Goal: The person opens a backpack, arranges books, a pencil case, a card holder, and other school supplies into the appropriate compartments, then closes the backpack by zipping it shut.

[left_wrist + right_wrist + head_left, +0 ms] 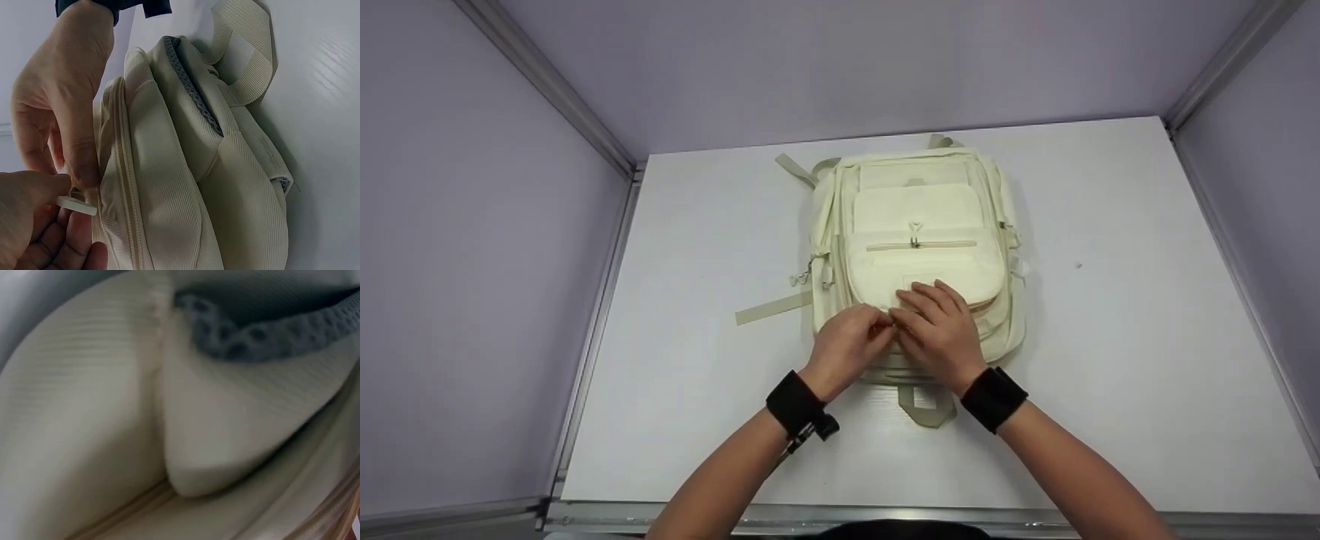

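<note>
A cream backpack lies on its back on the white table, with its front pocket facing up. My left hand pinches a zipper pull with a pale flat tab at that pocket's zipped edge. Right beside it, my right hand holds the pocket edge between thumb and fingers, its fingers lying over the front. The left wrist view shows the zipper running along the pocket side. Backpack fabric with a dark grey mesh-lined edge fills the right wrist view, blurred, with my right hand mostly out of it.
A grab handle extends from the backpack's near end. Loose straps stick out to its left, and a metal clip hangs from that side. The white table is enclosed by pale purple panels. A tiny scrap lies right.
</note>
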`<action>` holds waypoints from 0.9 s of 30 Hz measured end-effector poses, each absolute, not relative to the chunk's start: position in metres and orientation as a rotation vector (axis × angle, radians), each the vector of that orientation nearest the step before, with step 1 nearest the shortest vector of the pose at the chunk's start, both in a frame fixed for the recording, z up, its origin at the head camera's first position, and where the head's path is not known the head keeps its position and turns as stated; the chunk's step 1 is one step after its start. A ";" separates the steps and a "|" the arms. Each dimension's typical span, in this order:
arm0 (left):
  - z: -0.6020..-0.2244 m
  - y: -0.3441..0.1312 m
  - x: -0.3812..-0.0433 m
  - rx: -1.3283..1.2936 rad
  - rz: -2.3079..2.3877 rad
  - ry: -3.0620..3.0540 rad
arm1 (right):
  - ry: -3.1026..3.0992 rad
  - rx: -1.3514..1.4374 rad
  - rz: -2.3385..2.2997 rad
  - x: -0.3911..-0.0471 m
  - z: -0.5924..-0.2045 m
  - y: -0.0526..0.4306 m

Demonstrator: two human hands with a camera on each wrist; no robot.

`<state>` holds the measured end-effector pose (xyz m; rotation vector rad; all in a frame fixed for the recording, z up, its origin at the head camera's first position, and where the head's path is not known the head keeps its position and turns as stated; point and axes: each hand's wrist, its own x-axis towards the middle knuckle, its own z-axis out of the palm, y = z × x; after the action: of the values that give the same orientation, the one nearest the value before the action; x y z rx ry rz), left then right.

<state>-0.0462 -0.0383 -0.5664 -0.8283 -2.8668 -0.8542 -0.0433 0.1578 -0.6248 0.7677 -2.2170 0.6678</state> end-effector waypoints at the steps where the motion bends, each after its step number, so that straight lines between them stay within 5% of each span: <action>1: -0.566 -0.039 -0.047 -0.841 -0.860 -2.868 | -2.205 0.761 0.674 -0.044 -0.626 0.156; 27: -0.581 -0.046 -0.069 -1.087 -0.473 -2.562 | -2.117 0.710 0.909 -0.037 -0.623 0.159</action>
<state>-0.0685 -0.0457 -0.5810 -1.0867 -2.5624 -0.4731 -0.0368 0.1594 -0.6231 0.7099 -2.1167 0.9092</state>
